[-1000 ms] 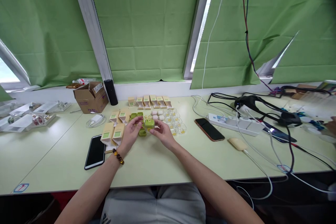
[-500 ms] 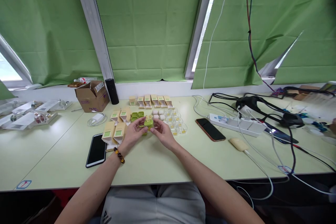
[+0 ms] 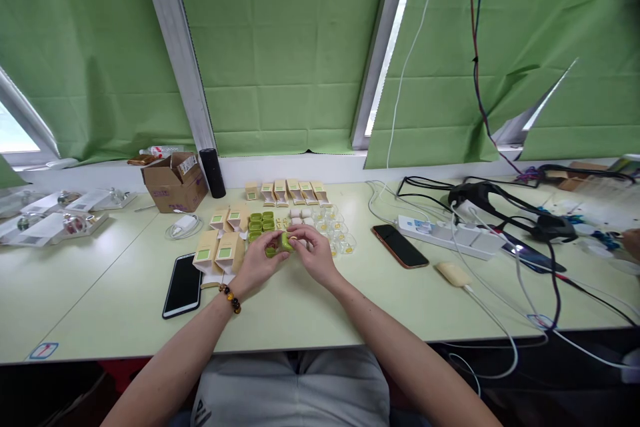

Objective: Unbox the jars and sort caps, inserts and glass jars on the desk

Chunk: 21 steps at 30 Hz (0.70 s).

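My left hand (image 3: 263, 259) is closed around a small green container (image 3: 285, 241), tilted with one side turned right. The fingertips of my right hand (image 3: 316, 255) pinch at its right side. A tiny yellowish bit shows by those fingertips, too small to make out. Just beyond the hands stand several green cups (image 3: 256, 225), partly covered by my left hand. Small yellow pieces (image 3: 283, 221) lie beside them, then white cylinders (image 3: 301, 217) and clear plastic cups (image 3: 339, 230) with yellow centres. Left of my left hand are cream cardboard boxes (image 3: 230, 250) with green windows.
More cream boxes (image 3: 294, 192) line the back. A phone (image 3: 181, 287) lies left and another phone (image 3: 399, 245) right. The power strip (image 3: 447, 237), cables and a black headset (image 3: 480, 203) crowd the right. A brown carton (image 3: 175, 185) and black cylinder (image 3: 213, 173) stand back left.
The green container has tilted and come slightly lower between my hands. My right fingers have shifted over its right side. The yellow pieces behind are now in plain sight.
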{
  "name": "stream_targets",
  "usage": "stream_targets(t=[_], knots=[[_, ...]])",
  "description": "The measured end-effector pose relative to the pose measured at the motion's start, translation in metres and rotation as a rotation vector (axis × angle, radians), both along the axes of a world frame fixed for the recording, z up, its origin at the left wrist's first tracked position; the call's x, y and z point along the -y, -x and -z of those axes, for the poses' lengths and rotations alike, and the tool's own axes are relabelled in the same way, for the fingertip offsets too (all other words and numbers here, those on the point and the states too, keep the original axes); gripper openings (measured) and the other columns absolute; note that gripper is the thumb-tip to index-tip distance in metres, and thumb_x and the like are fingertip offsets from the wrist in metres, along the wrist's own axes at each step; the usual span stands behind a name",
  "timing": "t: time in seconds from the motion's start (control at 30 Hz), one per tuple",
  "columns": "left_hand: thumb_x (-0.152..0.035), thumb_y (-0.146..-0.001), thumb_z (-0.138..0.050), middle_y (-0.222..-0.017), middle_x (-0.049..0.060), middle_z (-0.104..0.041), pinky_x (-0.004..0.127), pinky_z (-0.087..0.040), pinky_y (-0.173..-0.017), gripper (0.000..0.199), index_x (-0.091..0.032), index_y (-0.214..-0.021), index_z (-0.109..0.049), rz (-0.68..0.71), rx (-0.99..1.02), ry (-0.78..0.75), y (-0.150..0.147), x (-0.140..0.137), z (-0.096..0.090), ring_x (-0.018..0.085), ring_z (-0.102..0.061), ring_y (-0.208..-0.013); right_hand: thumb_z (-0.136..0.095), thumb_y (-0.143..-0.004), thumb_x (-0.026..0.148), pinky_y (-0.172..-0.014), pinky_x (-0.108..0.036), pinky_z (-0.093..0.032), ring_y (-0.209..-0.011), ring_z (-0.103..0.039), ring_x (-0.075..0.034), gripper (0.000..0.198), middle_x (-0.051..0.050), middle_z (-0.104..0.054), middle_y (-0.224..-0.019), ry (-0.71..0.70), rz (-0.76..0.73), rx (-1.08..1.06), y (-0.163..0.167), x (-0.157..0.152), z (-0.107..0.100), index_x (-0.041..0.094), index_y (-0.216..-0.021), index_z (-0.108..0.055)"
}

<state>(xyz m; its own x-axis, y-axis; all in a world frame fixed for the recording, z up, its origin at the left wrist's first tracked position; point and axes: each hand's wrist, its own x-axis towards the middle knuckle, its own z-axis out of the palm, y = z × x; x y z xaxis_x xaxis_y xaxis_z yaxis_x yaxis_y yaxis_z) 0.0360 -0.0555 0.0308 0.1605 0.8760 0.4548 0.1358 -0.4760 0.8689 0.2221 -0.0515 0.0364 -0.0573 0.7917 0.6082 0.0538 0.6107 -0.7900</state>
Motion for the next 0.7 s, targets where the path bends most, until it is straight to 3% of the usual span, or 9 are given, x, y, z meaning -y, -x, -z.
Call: stream_targets(t=[0.1, 0.23, 0.37, 0.5, 0.7], knots=[[-0.029, -0.077, -0.086, -0.109, 0.009, -0.073, 0.041, -0.052, -0.095, 0.046, -0.023, -0.121, -0.076, -0.019, -0.082, -0.039, -0.001, 0.002, -0.002, 0.025, -0.064, -0.093, -0.070, -0.092, 0.040, -0.104, -0.049, -0.053, -0.110, -0.070, -0.028, 0.017, -0.009, -0.076, -0.112, 0.087, -0.037, -0.046, 0.003, 0.000, 0.004, 0.024, -0.085, -0.071], [-0.030, -0.077, -0.086, -0.111, 0.009, -0.074, 0.041, -0.053, -0.094, 0.044, -0.023, -0.119, -0.076, -0.053, -0.098, -0.046, 0.002, 0.000, -0.005, 0.025, -0.064, -0.094, -0.070, -0.090, 0.054, -0.095, -0.045, -0.058, -0.103, -0.073, -0.026, 0.030, -0.008, -0.077, -0.113, 0.202, -0.107, -0.179, 0.003, -0.004, 0.005, 0.025, -0.091, -0.064], [-0.031, -0.073, -0.090, -0.108, 0.009, -0.074, 0.042, -0.053, -0.097, 0.046, -0.023, -0.116, -0.077, -0.077, -0.057, -0.009, 0.007, -0.004, -0.002, 0.026, -0.066, -0.097, -0.074, -0.082, 0.066, -0.079, -0.040, -0.060, -0.085, -0.071, -0.024, 0.043, -0.006, -0.076, -0.096, 0.295, 0.010, -0.311, -0.005, -0.017, 0.003, 0.025, -0.089, -0.061], [-0.030, -0.077, -0.087, -0.123, 0.012, -0.072, 0.046, -0.050, -0.109, 0.052, -0.021, -0.126, -0.071, -0.051, 0.001, 0.027, 0.010, -0.008, 0.003, 0.027, -0.066, -0.114, -0.080, -0.074, 0.068, -0.068, -0.037, -0.059, -0.074, -0.067, -0.022, 0.049, -0.002, -0.071, -0.081, 0.378, 0.041, -0.425, -0.016, -0.025, 0.002, 0.025, -0.087, -0.062], [-0.026, -0.080, -0.084, -0.137, 0.014, -0.067, 0.049, -0.047, -0.117, 0.059, -0.019, -0.134, -0.062, 0.005, 0.181, -0.003, 0.010, -0.010, 0.001, 0.028, -0.063, -0.130, -0.087, -0.068, 0.059, -0.064, -0.029, -0.054, -0.070, -0.063, -0.017, 0.046, 0.000, -0.070, -0.078, 0.433, -0.032, -0.440, -0.019, -0.020, -0.002, 0.022, -0.081, -0.064]])
